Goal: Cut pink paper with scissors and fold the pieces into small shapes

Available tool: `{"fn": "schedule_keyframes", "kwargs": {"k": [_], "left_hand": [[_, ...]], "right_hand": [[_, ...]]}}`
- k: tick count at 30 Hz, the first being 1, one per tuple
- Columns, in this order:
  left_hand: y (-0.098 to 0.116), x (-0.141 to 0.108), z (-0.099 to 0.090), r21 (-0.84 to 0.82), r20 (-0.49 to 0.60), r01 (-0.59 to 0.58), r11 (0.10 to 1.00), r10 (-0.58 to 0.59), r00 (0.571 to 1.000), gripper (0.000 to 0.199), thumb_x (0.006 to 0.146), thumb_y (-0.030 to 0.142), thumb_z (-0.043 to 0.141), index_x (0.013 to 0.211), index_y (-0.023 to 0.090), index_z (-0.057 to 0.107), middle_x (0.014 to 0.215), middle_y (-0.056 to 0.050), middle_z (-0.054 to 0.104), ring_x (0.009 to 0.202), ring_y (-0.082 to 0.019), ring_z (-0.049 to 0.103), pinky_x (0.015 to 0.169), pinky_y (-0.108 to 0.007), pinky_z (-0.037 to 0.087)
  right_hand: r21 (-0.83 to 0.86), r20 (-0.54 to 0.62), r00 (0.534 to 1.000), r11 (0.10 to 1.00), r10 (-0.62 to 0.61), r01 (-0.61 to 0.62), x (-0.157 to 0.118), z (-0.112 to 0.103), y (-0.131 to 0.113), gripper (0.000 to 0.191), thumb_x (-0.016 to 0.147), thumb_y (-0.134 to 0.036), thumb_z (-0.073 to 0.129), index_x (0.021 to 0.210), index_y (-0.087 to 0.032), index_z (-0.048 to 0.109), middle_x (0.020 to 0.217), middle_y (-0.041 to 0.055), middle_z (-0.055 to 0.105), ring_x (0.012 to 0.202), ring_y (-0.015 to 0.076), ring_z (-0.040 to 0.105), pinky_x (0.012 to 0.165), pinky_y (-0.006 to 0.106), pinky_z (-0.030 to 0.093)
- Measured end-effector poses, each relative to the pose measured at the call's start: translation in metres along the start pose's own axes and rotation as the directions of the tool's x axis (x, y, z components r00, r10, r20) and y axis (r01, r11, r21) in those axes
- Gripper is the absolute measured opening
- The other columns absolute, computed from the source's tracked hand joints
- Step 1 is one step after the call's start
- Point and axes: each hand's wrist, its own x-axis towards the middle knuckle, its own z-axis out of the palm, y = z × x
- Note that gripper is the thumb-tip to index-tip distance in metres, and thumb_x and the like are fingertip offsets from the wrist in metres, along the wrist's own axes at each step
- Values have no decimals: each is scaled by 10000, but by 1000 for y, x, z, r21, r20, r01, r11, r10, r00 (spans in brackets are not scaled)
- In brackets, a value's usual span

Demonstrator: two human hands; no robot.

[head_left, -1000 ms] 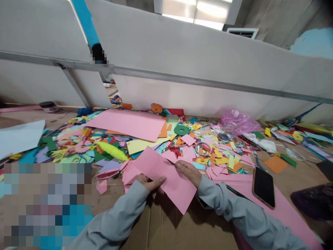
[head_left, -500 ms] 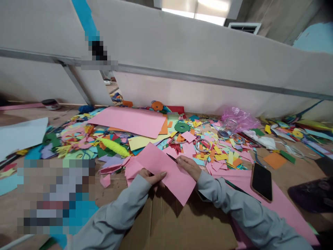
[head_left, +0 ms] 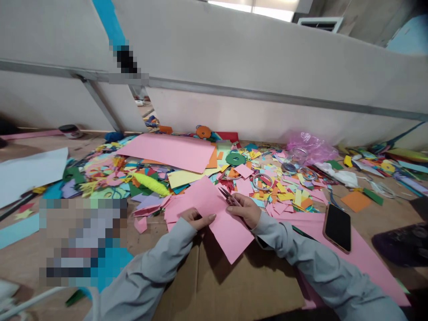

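Observation:
A pink paper sheet (head_left: 230, 238) is held up above brown cardboard (head_left: 214, 290). My left hand (head_left: 197, 218) pinches the sheet at its left side, thumb on top and the other fingers partly hidden beneath. On the sheet's right side, my right hand (head_left: 245, 210) is closed around small scissors (head_left: 227, 194), whose blades point up and left over the paper and look slightly apart. More pink paper (head_left: 174, 207) lies behind the left hand.
Colourful paper scraps (head_left: 284, 191) and a large pink sheet (head_left: 170, 152) spread behind the hands. A phone (head_left: 337, 228) lies at the right on pink paper. Tape rings (head_left: 262, 182) and a yellow yarn bundle (head_left: 151, 184) sit among the scraps. A white panel (head_left: 234, 53) stands behind.
The scissors' blades show more and look parted, and the right hand has shifted on them. The held sheet has tilted and moved slightly. The camera view has shifted a little.

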Motion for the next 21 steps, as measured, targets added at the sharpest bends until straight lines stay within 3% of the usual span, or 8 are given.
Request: {"fn": "schedule_keyframes", "kwargs": {"k": [4, 7, 9, 16, 21], "left_hand": [[10, 6, -11, 6, -96, -88, 996, 88, 991, 454, 554, 574, 723, 566, 154, 553, 349, 43, 482, 323, -78, 411, 345, -196, 265], [20, 10, -23, -33, -189, -224, 974, 214, 958, 453, 543, 520, 759, 751, 139, 629, 592, 4, 616, 507, -105, 522, 488, -212, 407], [23, 11, -28, -32, -202, -261, 965, 249, 947, 445, 545, 486, 772, 799, 143, 647, 719, -12, 633, 601, -110, 537, 548, -207, 424], [17, 9, -27, 110, -196, -223, 969, 241, 951, 360, 599, 479, 734, 643, 145, 607, 474, 59, 440, 431, -51, 346, 408, -180, 243], [14, 10, -16, -4, -137, -156, 988, 154, 979, 381, 554, 486, 751, 621, 155, 575, 475, 62, 461, 427, -53, 362, 414, -181, 266]], "right_hand": [[-100, 24, 1000, 995, -4, 6, -2, -3, -5, 296, 544, -278, 726, 713, -166, 511, 604, -60, 429, 533, 75, 361, 516, 211, 275], [-166, 99, 995, 986, 0, 17, -6, -2, -8, 261, 570, -274, 703, 707, -165, 509, 608, -57, 418, 545, 78, 345, 526, 215, 267], [-188, 151, 988, 982, 12, 16, -8, -2, -8, 244, 595, -283, 686, 726, -164, 517, 622, -52, 434, 547, 80, 345, 526, 218, 264], [-255, 226, 974, 967, 34, 25, -11, -2, -9, 238, 632, -300, 693, 759, -155, 553, 693, -21, 502, 618, 102, 415, 575, 233, 312], [-236, 195, 980, 972, 36, 11, -11, -2, -17, 345, 776, -487, 572, 851, -151, 577, 622, -12, 502, 549, 97, 410, 506, 227, 271]]}}
